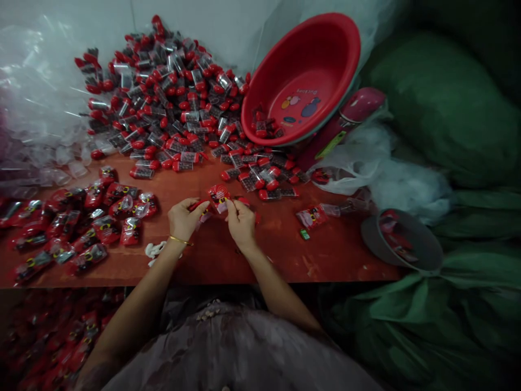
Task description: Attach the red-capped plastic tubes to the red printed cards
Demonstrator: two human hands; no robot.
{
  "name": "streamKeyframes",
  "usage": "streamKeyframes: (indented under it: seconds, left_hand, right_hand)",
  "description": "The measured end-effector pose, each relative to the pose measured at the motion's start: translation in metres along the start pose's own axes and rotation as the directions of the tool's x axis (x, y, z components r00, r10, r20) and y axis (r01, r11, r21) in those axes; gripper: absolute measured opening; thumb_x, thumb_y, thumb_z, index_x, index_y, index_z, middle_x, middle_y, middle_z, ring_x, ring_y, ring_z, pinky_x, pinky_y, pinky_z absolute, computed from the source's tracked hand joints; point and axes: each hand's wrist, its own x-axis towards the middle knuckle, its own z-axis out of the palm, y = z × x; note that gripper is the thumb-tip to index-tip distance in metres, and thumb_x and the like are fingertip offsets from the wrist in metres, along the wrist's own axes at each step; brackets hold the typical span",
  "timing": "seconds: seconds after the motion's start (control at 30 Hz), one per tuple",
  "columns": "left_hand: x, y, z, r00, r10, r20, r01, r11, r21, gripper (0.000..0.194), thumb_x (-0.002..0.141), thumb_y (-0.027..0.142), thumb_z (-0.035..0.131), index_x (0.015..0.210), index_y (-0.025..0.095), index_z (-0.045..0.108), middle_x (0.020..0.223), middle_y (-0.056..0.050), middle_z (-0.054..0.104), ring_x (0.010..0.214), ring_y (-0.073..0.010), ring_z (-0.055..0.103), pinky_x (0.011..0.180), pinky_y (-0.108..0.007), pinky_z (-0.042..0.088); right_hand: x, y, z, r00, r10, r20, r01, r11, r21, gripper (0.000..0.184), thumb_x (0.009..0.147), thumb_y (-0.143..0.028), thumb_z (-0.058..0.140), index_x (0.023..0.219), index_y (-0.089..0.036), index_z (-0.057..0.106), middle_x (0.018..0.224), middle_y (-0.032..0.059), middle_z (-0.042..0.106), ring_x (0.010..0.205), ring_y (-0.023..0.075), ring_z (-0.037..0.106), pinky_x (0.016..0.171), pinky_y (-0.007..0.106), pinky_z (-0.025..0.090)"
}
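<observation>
A small printed red packet (218,195) is held over the front middle of the table. My right hand (242,224) pinches its right side between thumb and fingers. My left hand (184,218), with a gold bangle at the wrist, is closed on red, glossy plastic just left of it. Whether that plastic belongs to the same packet cannot be told. More red lies partly hidden behind my right fingers. Several filled red packets (106,227) lie to the left. Beyond my hands is a large heap of clear tubes with red caps (163,103) and dark contents.
A red basin (301,76) leans tilted at the back, a few tubes inside. Right of it are a pink flask (362,106), plastic bags (407,184) and a grey bowl (374,244). A packet (312,216) and small green piece (304,234) lie nearer. Clear cups (65,157) stand left.
</observation>
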Motion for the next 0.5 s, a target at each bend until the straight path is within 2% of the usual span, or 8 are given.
streamKeyframes:
  seconds: [0.03,0.1,0.2,0.27,0.33,0.4,0.43,0.5]
  left_hand:
    - [0.005,-0.001,0.002,0.998,0.052,0.021,-0.054,0.991,0.119,0.030,0.075,0.039,0.060,0.091,0.016,0.071,0.098,-0.011,0.071,0.094,-0.0261,0.063,0.082,-0.036,0.047]
    - [0.010,0.000,0.006,0.986,0.153,0.066,-0.166,0.934,0.317,0.040,0.080,0.036,0.053,0.112,0.014,0.064,0.124,-0.015,0.060,0.121,-0.0331,0.049,0.100,-0.048,0.034]
    - [0.008,0.009,0.009,0.963,0.261,0.068,-0.266,0.878,0.399,0.054,0.087,0.036,0.041,0.133,0.009,0.044,0.141,-0.019,0.041,0.135,-0.0337,0.028,0.108,-0.053,0.019]
    - [0.003,0.013,0.006,0.948,0.315,0.041,-0.310,0.890,0.336,0.053,0.090,0.038,0.034,0.134,0.010,0.043,0.144,-0.018,0.037,0.137,-0.0302,0.025,0.110,-0.052,0.017]
    - [-0.004,0.015,0.000,0.937,0.349,0.013,-0.344,0.919,0.193,0.050,0.091,0.041,0.028,0.126,0.014,0.052,0.140,-0.015,0.045,0.136,-0.0264,0.030,0.110,-0.049,0.020]
    - [-0.011,0.015,-0.004,0.933,0.359,-0.009,-0.359,0.933,-0.023,0.052,0.092,0.046,0.026,0.112,0.017,0.063,0.130,-0.013,0.056,0.131,-0.0243,0.038,0.108,-0.046,0.026]
    - [-0.015,0.015,-0.005,0.941,0.338,-0.008,-0.336,0.932,-0.139,0.053,0.090,0.050,0.028,0.104,0.017,0.067,0.122,-0.012,0.061,0.126,-0.0243,0.045,0.106,-0.044,0.031]
    - [-0.022,0.018,-0.003,0.974,0.219,0.051,-0.189,0.921,-0.341,0.049,0.082,0.056,0.045,0.092,0.016,0.071,0.102,-0.010,0.070,0.105,-0.0243,0.060,0.093,-0.039,0.043]
  right_hand:
    - [0.001,0.002,-0.002,1.000,0.007,-0.022,-0.007,1.000,0.006,0.035,0.091,-0.036,0.038,0.062,-0.021,0.048,0.054,-0.0025,0.050,0.053,0.0113,0.046,0.055,0.022,0.033]
    - [0.002,0.004,-0.005,0.998,-0.015,-0.054,0.015,1.000,-0.011,0.034,0.090,-0.036,0.040,0.062,-0.020,0.049,0.055,-0.0020,0.051,0.053,0.0112,0.046,0.055,0.022,0.033]
    - [-0.002,0.005,-0.007,0.994,-0.067,-0.088,0.061,0.996,-0.059,0.036,0.091,-0.035,0.039,0.060,-0.020,0.047,0.054,-0.0015,0.050,0.052,0.0114,0.044,0.055,0.023,0.033]
    - [-0.006,0.005,-0.007,0.992,-0.075,-0.098,0.070,0.996,-0.054,0.036,0.091,-0.035,0.038,0.060,-0.020,0.047,0.055,-0.0014,0.050,0.053,0.0115,0.045,0.056,0.023,0.033]
    - [-0.008,0.005,-0.006,0.993,-0.062,-0.098,0.061,0.998,-0.017,0.033,0.091,-0.034,0.039,0.064,-0.019,0.050,0.057,-0.0012,0.052,0.055,0.0115,0.047,0.057,0.023,0.035]
    - [-0.010,0.005,-0.004,0.994,-0.042,-0.101,0.043,0.999,0.015,0.030,0.091,-0.034,0.040,0.068,-0.019,0.052,0.060,-0.0011,0.054,0.057,0.0117,0.048,0.058,0.023,0.037]
    - [-0.011,0.004,-0.003,0.994,-0.034,-0.102,0.037,0.999,0.023,0.030,0.091,-0.035,0.039,0.070,-0.019,0.052,0.061,-0.0010,0.055,0.057,0.0117,0.049,0.058,0.023,0.037]
    - [-0.014,0.002,0.000,0.996,-0.036,-0.082,0.038,0.999,0.022,0.030,0.092,-0.035,0.038,0.070,-0.020,0.052,0.061,-0.0011,0.055,0.057,0.0118,0.049,0.058,0.022,0.038]
